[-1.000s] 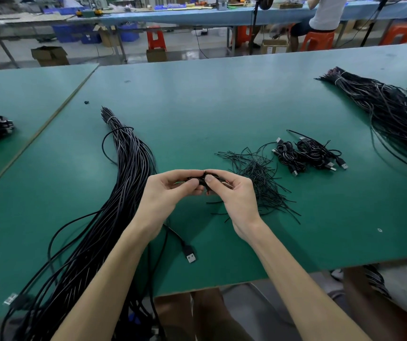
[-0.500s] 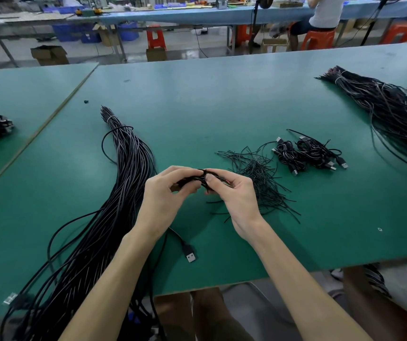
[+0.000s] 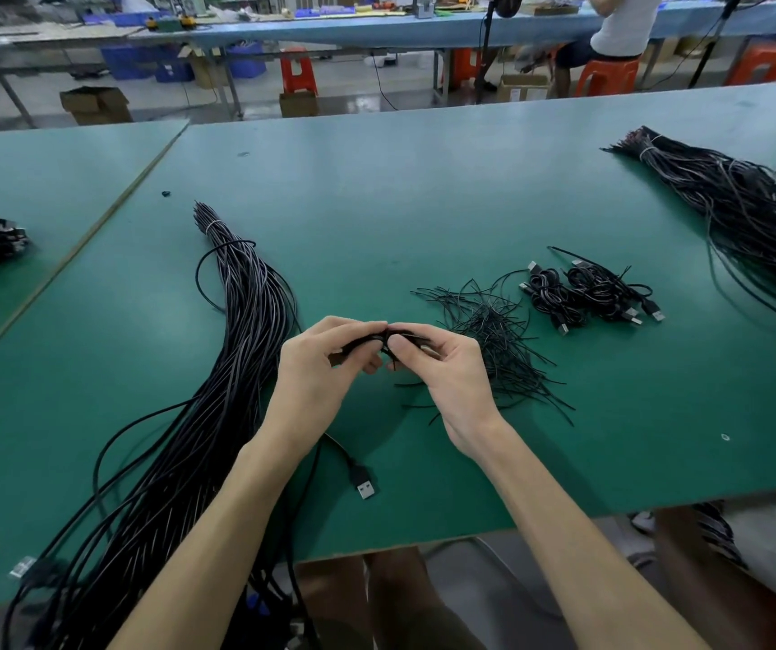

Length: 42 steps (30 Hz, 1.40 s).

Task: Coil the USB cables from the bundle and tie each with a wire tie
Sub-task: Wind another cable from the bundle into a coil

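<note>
Both hands are up over the middle of the green counter, and between them sits a small black coiled cable, held just above the surface. The left hand has its fingers curled round the coil's left end, and the right hand pinches the coil's middle with thumb and forefinger. Whether a tie is already round it, I cannot tell. From the left hand a loose tail drops to a USB plug lying at six o'clock. At nine o'clock of the hands runs the long cable bundle, spilling over the near edge. At three o'clock, just beside the right hand, lies the heap of wire ties. At two o'clock rest the finished coils, and well beyond them a second bundle.
</note>
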Motion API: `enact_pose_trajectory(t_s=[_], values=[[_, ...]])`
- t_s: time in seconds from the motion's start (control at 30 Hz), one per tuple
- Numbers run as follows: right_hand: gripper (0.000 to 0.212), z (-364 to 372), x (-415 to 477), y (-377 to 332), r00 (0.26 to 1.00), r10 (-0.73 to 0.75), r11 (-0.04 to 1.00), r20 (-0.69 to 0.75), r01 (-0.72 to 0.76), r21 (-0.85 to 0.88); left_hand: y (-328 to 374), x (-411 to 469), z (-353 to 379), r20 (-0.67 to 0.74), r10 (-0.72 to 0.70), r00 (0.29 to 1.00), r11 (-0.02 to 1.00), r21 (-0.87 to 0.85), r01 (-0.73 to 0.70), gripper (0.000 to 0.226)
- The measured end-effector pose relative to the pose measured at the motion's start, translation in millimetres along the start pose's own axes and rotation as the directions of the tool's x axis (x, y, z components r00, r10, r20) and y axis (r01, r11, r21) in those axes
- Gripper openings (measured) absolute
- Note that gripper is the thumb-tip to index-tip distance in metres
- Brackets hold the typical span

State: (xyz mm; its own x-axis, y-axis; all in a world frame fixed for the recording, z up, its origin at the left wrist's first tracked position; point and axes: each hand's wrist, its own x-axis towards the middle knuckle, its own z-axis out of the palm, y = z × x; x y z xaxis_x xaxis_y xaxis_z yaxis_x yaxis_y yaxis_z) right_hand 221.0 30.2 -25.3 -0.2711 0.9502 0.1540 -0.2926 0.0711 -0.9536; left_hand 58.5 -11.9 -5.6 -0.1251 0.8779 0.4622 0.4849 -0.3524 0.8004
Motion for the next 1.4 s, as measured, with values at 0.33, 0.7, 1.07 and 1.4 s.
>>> enact_pose_trajectory(t_s=[0.33,0.7,1.07,1.4], values=[[0.033,2.6,-1.9,-2.2,1.000,0.003,1.000,0.009,-0.003,-0.004,-1.5,-0.1,8.7,-0.052,-0.198,0.979,0.961,-0.205,0.184,0.018],[0.019,2.5,-0.7,-2.9,0.999,0.004,0.999,-0.033,-0.002,0.033,1.3,-4.4,16.8,-0.084,-0.224,0.971,0.957,-0.207,0.203,0.017],[0.009,1.4,-0.7,-3.1,0.997,0.040,0.996,-0.061,-0.035,0.081,5.2,-5.8,20.1,-0.077,-0.186,0.980,0.970,-0.173,0.170,0.020],[0.012,0.5,0.8,-2.9,0.999,0.039,0.995,-0.036,-0.035,0.093,5.9,-3.1,17.7,-0.007,-0.226,0.974,0.922,-0.325,0.212,0.021]])
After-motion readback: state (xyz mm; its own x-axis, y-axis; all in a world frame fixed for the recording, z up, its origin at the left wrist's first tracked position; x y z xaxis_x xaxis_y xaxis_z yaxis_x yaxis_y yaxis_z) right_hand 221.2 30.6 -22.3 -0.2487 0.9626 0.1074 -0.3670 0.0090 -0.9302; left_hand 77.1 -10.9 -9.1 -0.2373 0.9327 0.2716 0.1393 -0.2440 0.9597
